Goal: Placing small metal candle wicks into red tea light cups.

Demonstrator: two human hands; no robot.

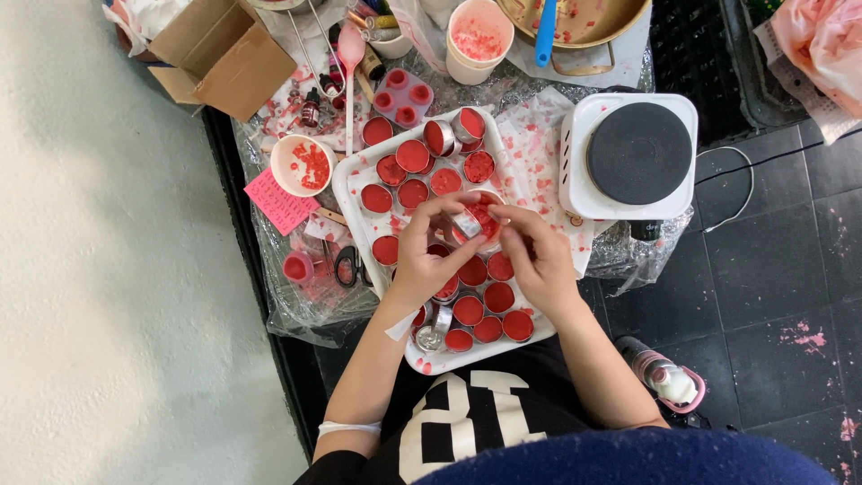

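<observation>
Both of my hands meet above a white tray (352,193) that holds several small round metal tins filled with red wax (412,155). My left hand (422,256) and my right hand (536,256) together pinch one small silver tin (467,223) with red wax, tilted on its side above the tray's middle. One tin without wax (432,339) lies at the tray's near left corner.
A white electric hot plate (628,154) stands right of the tray. Behind are a cup of red wax bits (477,40), a pan with a blue spatula (546,31), a small bowl (303,164), a red mould (402,96), scissors (347,265), a cardboard box (220,54) and a pink note (280,201).
</observation>
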